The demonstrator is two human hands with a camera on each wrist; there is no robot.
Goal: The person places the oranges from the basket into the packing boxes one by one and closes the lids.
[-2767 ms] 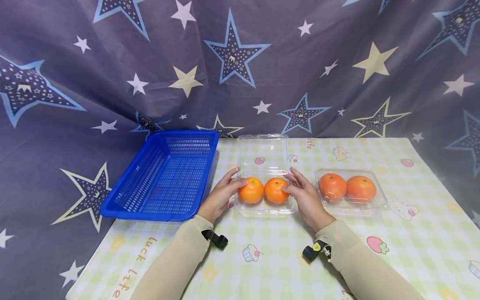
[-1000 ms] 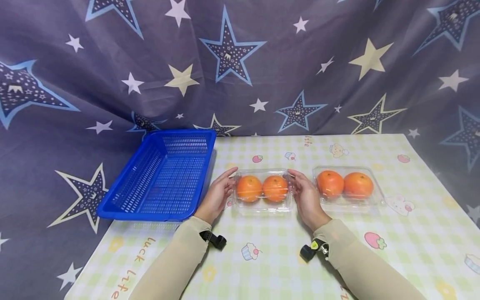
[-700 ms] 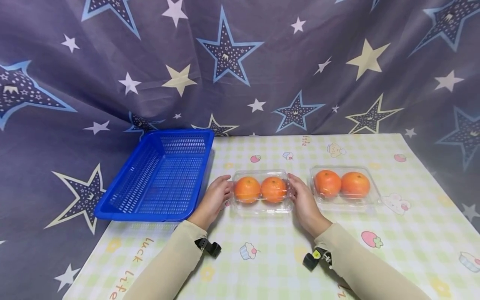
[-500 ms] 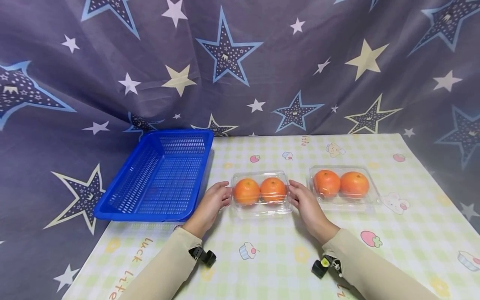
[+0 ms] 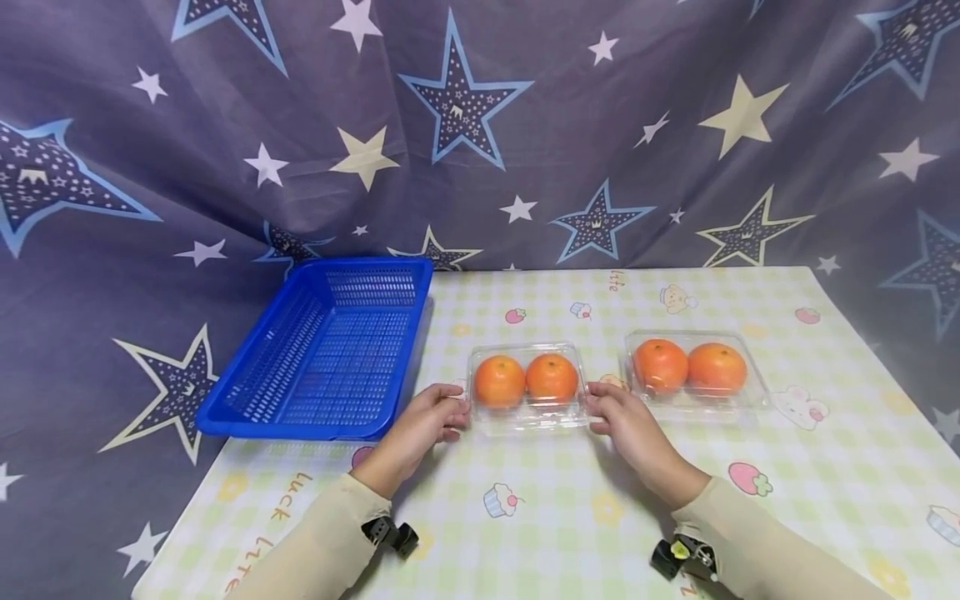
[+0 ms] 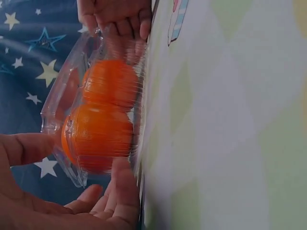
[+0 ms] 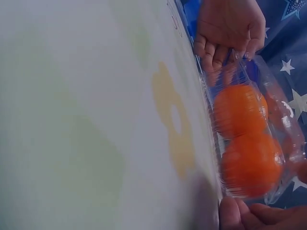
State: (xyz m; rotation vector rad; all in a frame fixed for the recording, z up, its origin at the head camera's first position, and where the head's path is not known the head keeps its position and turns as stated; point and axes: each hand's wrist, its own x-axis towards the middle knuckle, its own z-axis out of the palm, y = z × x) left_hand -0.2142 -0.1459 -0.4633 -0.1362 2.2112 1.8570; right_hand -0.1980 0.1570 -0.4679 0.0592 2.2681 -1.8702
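Two oranges (image 5: 499, 382) sit side by side in a clear plastic clamshell container (image 5: 528, 417) on the table, its lid folded over them. Whether the lid is latched cannot be told. At the container's front left corner my left hand (image 5: 420, 429) pinches the rim, thumb by the lid and fingers low against the side in the left wrist view. My right hand (image 5: 637, 433) pinches the front right corner likewise; the right wrist view cuts off most of it. To its right stands a second clear clamshell container (image 5: 750, 392) with two larger orange fruits (image 5: 717, 368) inside.
A blue perforated plastic basket (image 5: 411, 367) stands at the left, overhanging the table's left edge. A checked cloth (image 5: 555, 533) with printed cupcakes and strawberries covers the table. Behind hangs a dark star-patterned curtain (image 5: 495, 200).
The lid, upright at first, has come down over the oranges. Both hands have slid from the container's rear sides toward its front corners. The basket and second container stay put.
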